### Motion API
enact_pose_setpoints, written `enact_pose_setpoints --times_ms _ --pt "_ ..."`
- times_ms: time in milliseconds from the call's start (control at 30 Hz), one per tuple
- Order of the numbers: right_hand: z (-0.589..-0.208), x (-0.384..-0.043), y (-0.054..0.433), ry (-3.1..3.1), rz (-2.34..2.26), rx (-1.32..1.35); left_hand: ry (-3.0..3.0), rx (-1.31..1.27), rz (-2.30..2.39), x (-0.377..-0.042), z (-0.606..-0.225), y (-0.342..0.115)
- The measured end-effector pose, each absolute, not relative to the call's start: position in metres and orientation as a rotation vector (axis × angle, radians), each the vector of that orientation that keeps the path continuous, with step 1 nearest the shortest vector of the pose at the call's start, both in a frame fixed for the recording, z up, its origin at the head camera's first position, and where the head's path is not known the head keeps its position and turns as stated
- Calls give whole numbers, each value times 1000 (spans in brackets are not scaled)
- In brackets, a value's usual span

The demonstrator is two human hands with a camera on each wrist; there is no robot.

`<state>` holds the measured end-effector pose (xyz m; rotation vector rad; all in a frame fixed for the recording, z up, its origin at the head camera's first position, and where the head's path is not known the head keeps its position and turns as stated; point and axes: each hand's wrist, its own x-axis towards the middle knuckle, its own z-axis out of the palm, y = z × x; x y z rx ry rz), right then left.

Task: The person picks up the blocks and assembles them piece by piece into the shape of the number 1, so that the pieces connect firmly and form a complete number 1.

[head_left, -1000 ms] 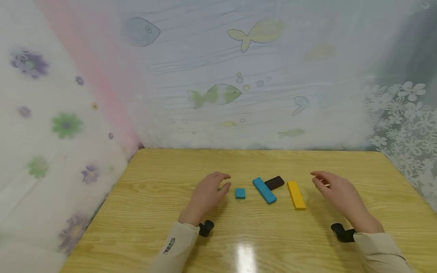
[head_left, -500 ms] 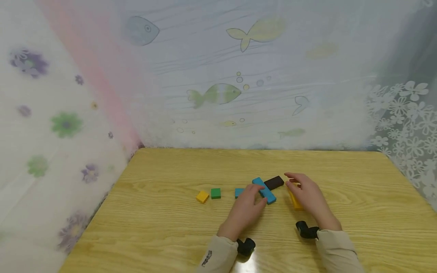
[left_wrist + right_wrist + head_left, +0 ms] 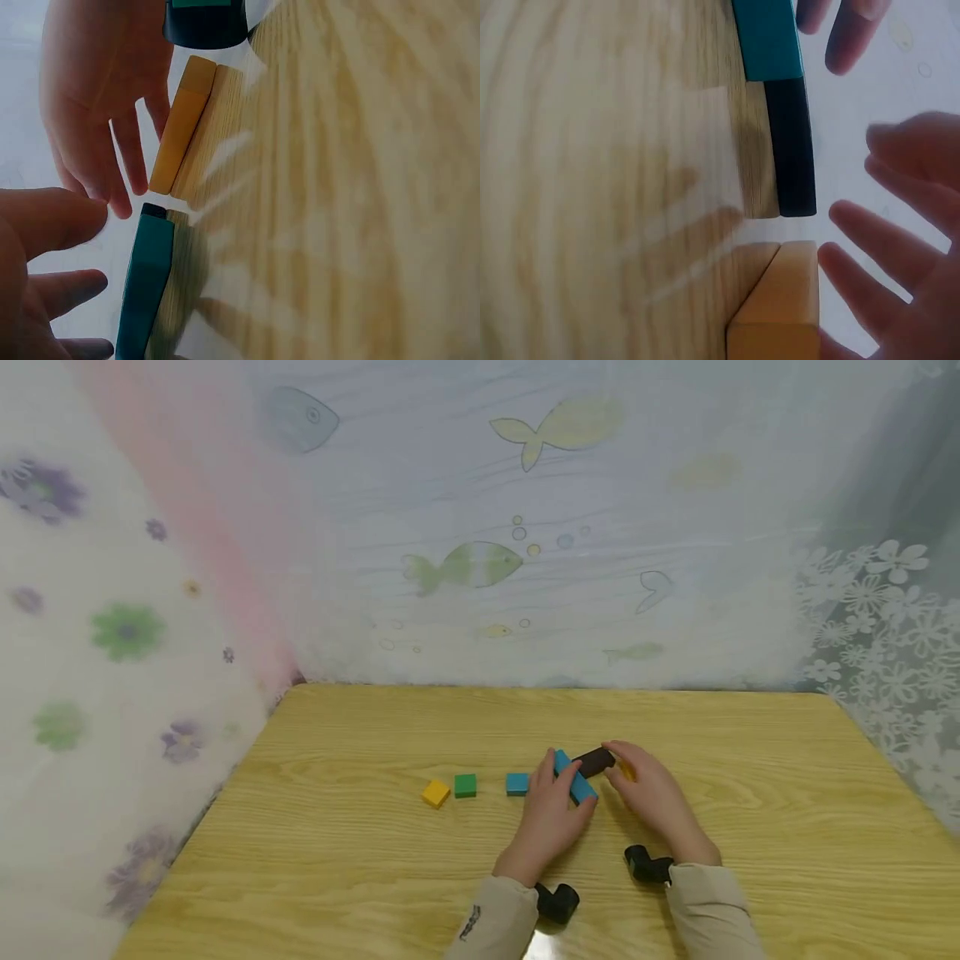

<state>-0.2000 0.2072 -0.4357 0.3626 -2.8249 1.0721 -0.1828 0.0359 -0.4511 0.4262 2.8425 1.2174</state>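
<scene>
My left hand (image 3: 551, 822) is over a long blue block (image 3: 576, 779). In the left wrist view its thumb and fingers stand slightly apart from that blue block (image 3: 146, 277). A dark block (image 3: 595, 762) lies against the blue one's right side. Near the dark block's right end is my right hand (image 3: 656, 797), fingers spread and, in the right wrist view, apart from the dark block (image 3: 791, 150). Below the right hand a long yellow block (image 3: 772, 292) lies on the table, mostly hidden in the head view. Neither hand appears to hold anything.
Left of my hands, a small blue block (image 3: 517, 784), a small green block (image 3: 465, 786) and a small yellow block (image 3: 435, 793) lie in a loose row. They rest on a wooden table (image 3: 337, 860). Behind it hangs a curtain (image 3: 465, 660) with fish drawings.
Both hands have come inward. The left moved right from beside the small blocks, uncovering green and yellow ones, to the long blue block. The right moved left over the long yellow block toward the dark one.
</scene>
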Motion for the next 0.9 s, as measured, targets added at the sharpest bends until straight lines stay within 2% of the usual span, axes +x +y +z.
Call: enact_pose_setpoints --times_ms 233,467,900 --pt "-435 -204 197 -2845 1029 497 2973 535 849 -188 -452 27" --pt "-436 -200 190 -2912 804 449 3054 631 656 -185 -447 27" --pt "-434 -194 185 -2889 586 360 2909 693 861 -187 -446 19"
